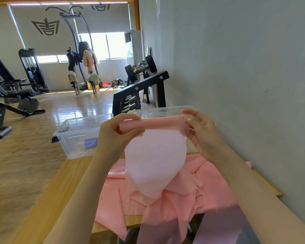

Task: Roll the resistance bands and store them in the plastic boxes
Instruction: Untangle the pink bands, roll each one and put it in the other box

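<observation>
Both hands pinch the rolled top edge of a pink resistance band [155,155] at frame centre: left hand [116,134] on its left end, right hand [201,132] on its right. Its loose length hangs onto a wooden table [48,196]. Behind, two clear plastic boxes [72,138] are partly hidden by the hands; one holds purple rolls [90,142].
</observation>
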